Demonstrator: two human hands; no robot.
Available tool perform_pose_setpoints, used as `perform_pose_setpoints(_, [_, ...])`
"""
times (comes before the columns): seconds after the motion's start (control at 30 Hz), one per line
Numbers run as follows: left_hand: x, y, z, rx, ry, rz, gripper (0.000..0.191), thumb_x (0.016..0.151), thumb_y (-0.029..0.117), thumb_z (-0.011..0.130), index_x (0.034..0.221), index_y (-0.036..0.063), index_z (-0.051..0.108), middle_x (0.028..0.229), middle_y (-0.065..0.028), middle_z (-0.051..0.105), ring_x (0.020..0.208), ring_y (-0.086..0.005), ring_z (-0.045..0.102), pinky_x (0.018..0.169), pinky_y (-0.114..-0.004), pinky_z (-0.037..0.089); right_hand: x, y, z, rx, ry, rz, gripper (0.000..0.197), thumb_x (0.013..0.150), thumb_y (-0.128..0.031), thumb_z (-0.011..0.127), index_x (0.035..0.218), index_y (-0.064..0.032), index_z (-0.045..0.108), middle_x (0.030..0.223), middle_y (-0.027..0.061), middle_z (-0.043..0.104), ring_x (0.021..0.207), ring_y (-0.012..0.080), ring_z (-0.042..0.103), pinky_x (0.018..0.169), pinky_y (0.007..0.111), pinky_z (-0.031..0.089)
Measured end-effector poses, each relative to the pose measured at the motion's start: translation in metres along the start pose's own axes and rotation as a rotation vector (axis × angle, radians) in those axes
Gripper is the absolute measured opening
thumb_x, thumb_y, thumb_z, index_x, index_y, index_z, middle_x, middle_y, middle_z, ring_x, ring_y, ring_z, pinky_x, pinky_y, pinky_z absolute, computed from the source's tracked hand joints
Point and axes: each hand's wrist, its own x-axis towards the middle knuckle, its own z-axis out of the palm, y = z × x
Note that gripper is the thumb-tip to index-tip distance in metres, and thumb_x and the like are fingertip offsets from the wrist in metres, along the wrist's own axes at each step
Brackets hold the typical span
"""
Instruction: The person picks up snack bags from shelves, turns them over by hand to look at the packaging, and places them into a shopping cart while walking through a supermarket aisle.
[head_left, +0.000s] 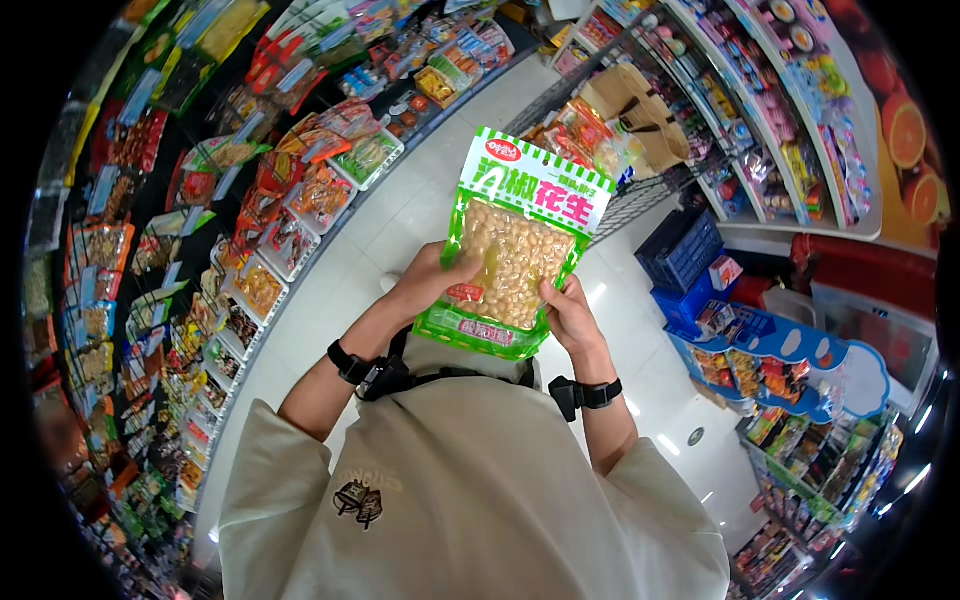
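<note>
A green and white plastic bag of peanuts (517, 255), printed with writing and with a see-through middle, is held up in front of my chest. My left hand (442, 277) grips its left edge, the thumb lying over the front. On the right edge, lower down, my right hand (568, 311) pinches the bag between thumb and fingers. Just beyond the bag stands a wire shopping cart (626, 206), partly hidden by it. In the cart are a brown paper bag (660, 139) and some plastic packs of food (574, 131).
Curved store shelves with hanging and boxed snack packs (322, 195) run along the left. Shelves of small goods (787, 135) rise at the upper right. Blue plastic crates (679, 251) and a blue snack display (780, 360) stand at the right, on the tiled floor (375, 240).
</note>
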Motion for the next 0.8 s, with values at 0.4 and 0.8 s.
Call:
perform_pose_setpoints(0.4, [0.062,-0.005,0.081,0.373,0.053,-0.087,0.038,0.089,0.027,0.049,0.109,-0.0046,0.051,0.099,-0.0081,0.058,0.086,-0.0085,0.053,0.075,-0.025,0.043,-0.042,-0.007,-0.074,-0.123,0.254,-0.056,0.032,0.089,-0.026,0.050,0.106,0.0010,0.054,0.095,0.0034,0.060,0.083,0.0079,0.054,0.073,0.024,0.045])
perform_pose_setpoints(0.8, [0.072,0.004,0.110,0.140,-0.103,-0.028,0.033,0.090,0.025,0.047,0.112,-0.0004,0.050,0.105,-0.0049,0.056,0.094,-0.0098,0.050,0.083,-0.026,0.040,-0.057,-0.010,-0.077,0.141,0.368,-0.167,0.037,0.088,-0.030,0.050,0.107,0.0023,0.050,0.095,0.0078,0.060,0.080,0.0113,0.058,0.070,0.025,0.049])
